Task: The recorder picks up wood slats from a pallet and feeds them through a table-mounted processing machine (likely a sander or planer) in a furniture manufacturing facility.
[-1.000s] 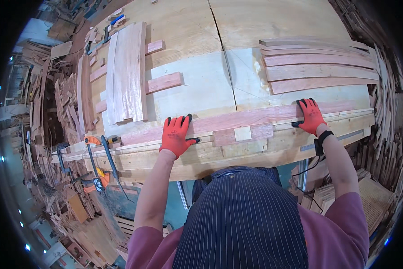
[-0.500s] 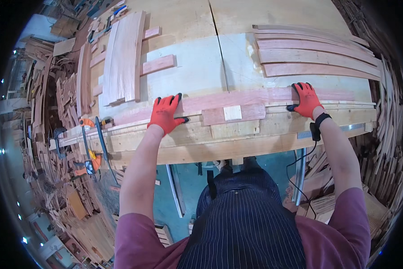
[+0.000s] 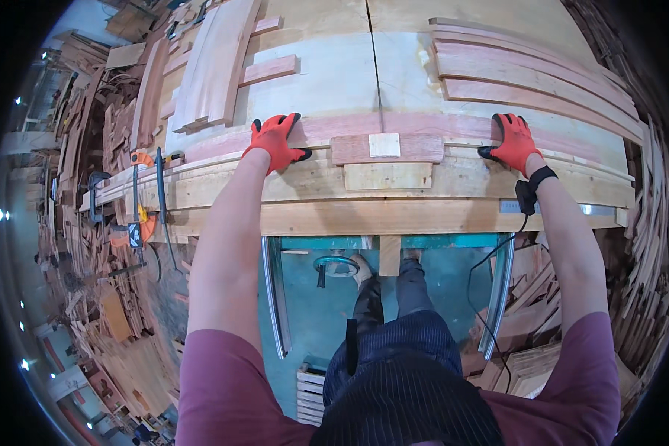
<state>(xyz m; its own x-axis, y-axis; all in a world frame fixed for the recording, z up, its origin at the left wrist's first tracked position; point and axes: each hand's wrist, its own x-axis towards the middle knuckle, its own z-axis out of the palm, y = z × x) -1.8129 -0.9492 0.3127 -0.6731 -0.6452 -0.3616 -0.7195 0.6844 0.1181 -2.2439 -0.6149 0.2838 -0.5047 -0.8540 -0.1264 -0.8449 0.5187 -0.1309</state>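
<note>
A long pinkish board (image 3: 394, 123) lies across the bench top, against a pale wooden strip (image 3: 316, 143) along its near side. My left hand (image 3: 275, 143), in a red glove with black fingertips, rests on the board left of the middle; its fingers are stretched and its thumb points right. My right hand (image 3: 514, 145), gloved alike, lies toward the board's right part, thumb out to the left over the strip. Between the hands sits a reddish wood block (image 3: 353, 150) with a small pale square piece (image 3: 384, 145) on top. Neither palm shows.
Several curved boards (image 3: 520, 70) lie at the far right, wide planks (image 3: 219, 63) at the far left. Orange-and-blue clamps (image 3: 142, 189) grip the bench's left end. A black cable (image 3: 472, 290) hangs from my right wrist. Below the bench is a handwheel (image 3: 336, 266). Wood scraps are piled either side.
The view has tipped down, so the bench sits higher and my legs and the handwheel show more. My hands keep about the same places on the board.
</note>
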